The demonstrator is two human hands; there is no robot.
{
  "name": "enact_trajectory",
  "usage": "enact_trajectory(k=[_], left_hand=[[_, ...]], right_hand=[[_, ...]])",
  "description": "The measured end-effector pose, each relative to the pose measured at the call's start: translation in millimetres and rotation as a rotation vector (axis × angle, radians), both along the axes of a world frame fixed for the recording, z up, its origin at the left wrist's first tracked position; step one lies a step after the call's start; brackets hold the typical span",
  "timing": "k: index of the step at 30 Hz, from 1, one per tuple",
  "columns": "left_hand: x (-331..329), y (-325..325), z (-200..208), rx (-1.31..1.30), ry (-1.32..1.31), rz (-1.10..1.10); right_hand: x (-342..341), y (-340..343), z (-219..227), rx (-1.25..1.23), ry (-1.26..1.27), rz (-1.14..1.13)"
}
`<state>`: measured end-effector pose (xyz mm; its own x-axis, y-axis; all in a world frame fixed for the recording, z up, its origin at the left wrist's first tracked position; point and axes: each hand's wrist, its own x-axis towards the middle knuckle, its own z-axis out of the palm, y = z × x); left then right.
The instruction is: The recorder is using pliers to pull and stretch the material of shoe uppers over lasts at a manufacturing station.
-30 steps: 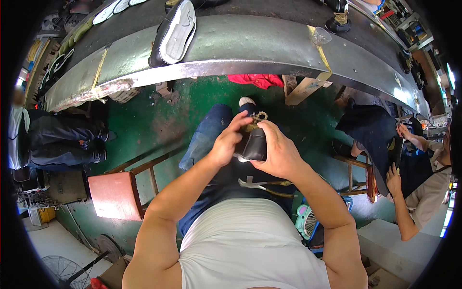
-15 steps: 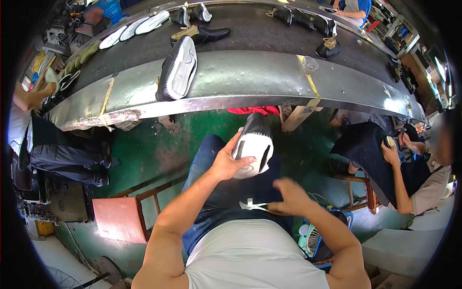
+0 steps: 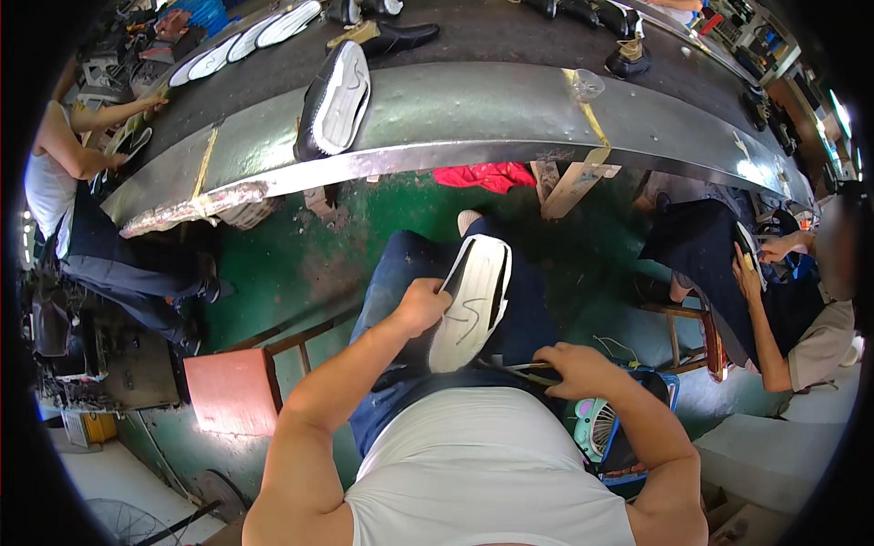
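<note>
My left hand point(image 3: 424, 306) grips the left side of a black shoe point(image 3: 468, 305) over my lap. Its pale sole faces up, with a dark wavy line on it and white edging along the rim. A black strip of the upper shows at the sides. Low beside the shoe, my right hand point(image 3: 577, 369) is closed on the slim handles of what look like lasting pincers point(image 3: 525, 366). Their head is hidden behind the shoe's lower end. A second black shoe with a white sole point(image 3: 342, 102) leans on the metal bench edge in front.
The dark bench point(image 3: 246, 84) carries several white-soled shoes point(image 3: 244, 41) and black shoes point(image 3: 628, 57). A red cloth point(image 3: 487, 176) lies below it. A red-topped stool point(image 3: 232, 391) stands left, a small green fan point(image 3: 594, 428) right. People work on both sides.
The held shoe has come nearer and turned, so its full sole shows. My left hand has shifted lower on its side. My right hand has moved right, and the pincers' head has gone behind the shoe.
</note>
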<state>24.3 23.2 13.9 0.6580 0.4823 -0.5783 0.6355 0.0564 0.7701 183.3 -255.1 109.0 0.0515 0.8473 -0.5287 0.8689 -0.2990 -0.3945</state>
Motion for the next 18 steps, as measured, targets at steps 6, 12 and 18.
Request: enact_trajectory(k=[6,12,18], left_hand=[[-8.0,13.1,34.6,-0.611,-0.127,-0.069],[-39.4,-14.1,-4.1,-0.678,-0.393,-0.180],[-43.7,-33.5,-12.4,-0.283,-0.310,-0.184]], right_hand=[[38.1,-53.6,-63.3,-0.184,1.469,-0.861],[2.2,11.1,-5.5,-0.080,0.840,-0.801],[-4.9,42.6,-14.9,0.414,0.037,-0.083]])
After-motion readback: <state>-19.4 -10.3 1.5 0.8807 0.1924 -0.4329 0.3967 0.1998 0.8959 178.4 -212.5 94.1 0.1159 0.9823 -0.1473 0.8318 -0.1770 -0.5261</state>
